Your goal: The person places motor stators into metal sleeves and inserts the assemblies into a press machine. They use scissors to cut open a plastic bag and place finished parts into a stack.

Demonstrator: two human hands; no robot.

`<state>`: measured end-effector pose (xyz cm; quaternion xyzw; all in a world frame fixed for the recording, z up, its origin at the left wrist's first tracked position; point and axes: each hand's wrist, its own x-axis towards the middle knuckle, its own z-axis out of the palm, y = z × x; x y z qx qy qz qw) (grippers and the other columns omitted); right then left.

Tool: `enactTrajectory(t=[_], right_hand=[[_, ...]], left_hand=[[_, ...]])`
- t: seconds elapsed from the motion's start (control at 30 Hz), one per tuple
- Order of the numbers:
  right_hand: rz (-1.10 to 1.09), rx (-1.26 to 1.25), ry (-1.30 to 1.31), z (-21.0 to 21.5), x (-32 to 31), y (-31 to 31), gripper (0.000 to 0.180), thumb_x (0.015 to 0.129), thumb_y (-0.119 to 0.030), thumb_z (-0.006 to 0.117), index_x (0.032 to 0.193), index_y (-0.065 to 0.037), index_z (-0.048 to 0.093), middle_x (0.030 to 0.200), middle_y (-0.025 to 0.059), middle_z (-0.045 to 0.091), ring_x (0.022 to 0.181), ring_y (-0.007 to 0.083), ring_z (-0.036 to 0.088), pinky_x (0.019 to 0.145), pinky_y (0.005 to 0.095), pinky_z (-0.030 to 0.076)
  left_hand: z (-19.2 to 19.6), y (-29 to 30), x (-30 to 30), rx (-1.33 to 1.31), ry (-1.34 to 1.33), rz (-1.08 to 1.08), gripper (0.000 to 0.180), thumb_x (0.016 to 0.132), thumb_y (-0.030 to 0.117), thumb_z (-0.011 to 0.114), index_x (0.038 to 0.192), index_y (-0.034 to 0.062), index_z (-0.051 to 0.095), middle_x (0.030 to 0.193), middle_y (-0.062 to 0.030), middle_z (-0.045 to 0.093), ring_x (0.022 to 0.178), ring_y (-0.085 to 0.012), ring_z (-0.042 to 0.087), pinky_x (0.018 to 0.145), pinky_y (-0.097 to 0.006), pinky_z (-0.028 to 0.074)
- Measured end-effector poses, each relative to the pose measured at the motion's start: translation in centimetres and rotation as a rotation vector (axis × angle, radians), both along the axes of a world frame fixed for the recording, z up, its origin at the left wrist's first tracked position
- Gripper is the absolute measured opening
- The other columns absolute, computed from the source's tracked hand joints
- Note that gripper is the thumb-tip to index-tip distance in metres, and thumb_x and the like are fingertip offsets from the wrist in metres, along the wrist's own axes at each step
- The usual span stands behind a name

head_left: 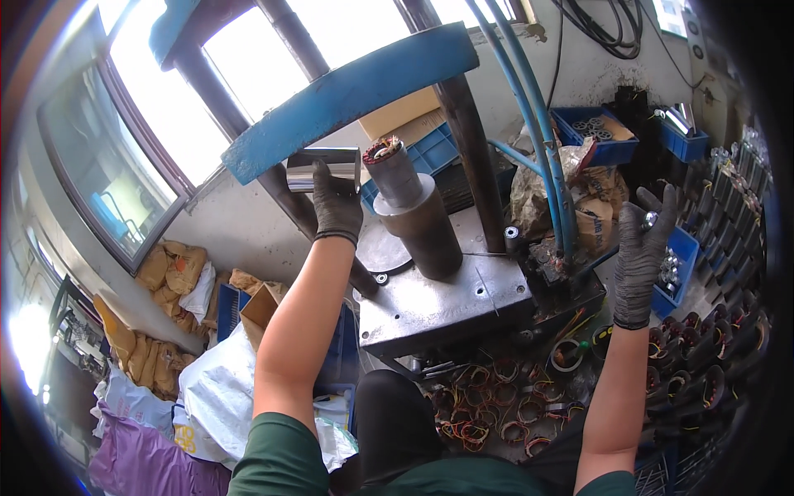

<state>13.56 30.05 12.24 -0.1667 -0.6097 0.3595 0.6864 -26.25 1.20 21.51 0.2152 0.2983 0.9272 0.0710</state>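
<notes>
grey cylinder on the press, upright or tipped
Upright: the grey cylinder stands on end on the press base, with copper windings at its top.

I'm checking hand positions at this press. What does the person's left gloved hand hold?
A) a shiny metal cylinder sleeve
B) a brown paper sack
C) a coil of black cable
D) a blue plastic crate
A: the left gloved hand grips a shiny metal cylinder sleeve beside the grey steel post on the press.

Tan sacks (169,269) lower left, white bag (219,384), purple bag (141,463)
</notes>
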Motion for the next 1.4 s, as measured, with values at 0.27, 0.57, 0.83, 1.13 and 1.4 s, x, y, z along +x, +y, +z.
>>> enactTrajectory(t=[0.27,0.57,0.83,1.13,1.4], right_hand=[[0.018,-0.013,0.011,0.0,0.2,-0.2,0.075,0.103,-0.016,0.068,0.164,-0.013,0.025,0.135,0.011,0.054,0.104,0.0138,0.055,0.096,0.0327,0.051],[-0.003,-0.018,-0.027,-0.2,0.2,-0.1,0.072,0.104,-0.013,0.065,0.164,-0.013,0.025,0.136,0.0103,0.053,0.102,0.0136,0.055,0.094,0.0309,0.05],[0.051,0.001,0.018,-0.2,-0.1,-0.3,0.073,0.102,-0.005,0.065,0.164,-0.013,0.027,0.136,0.0102,0.053,0.1,0.0117,0.055,0.089,0.0288,0.051],[0.0,0.029,-0.014,-0.9,0.2,0.5,0.065,0.104,-0.007,0.063,0.161,-0.012,0.032,0.134,0.0102,0.056,0.106,0.0146,0.056,0.097,0.0334,0.05],[-0.029,0.033,-0.005,-1.2,0.3,1.1,0.046,0.106,-0.006,0.057,0.151,-0.009,0.046,0.128,0.0094,0.061,0.11,0.0161,0.06,0.097,0.0332,0.052]], left_hand=[[1.5,3.1,-4.8,-0.091,-0.041,0.093,0.059,0.087,0.038,0.085,0.131,0.0079,0.059,0.118,-0.0086,0.07,0.111,-0.0268,0.067,0.1,-0.043,0.055],[3.2,5.3,-6.6,-0.201,-0.056,0.132,0.048,0.085,0.027,0.087,0.121,0.0074,0.064,0.104,-0.0072,0.073,0.096,-0.0267,0.072,0.086,-0.042,0.061],[5.4,6.1,-9.7,-0.314,0.052,0.171,0.032,0.082,0.026,0.087,0.102,0.0064,0.071,0.085,-0.0036,0.069,0.069,-0.0196,0.063,0.065,-0.036,0.053],[7.6,7.8,-1.8,-0.514,0.351,0.18,0.055,0.083,0.021,0.087,0.125,0.0019,0.057,0.108,-0.0124,0.07,0.094,-0.0269,0.071,0.079,-0.04,0.062],[6.0,6.8,-1.2,-0.557,0.453,0.234,0.073,0.078,0.019,0.092,0.134,0.0053,0.047,0.119,-0.0136,0.064,0.104,-0.0276,0.067,0.089,-0.042,0.059]])
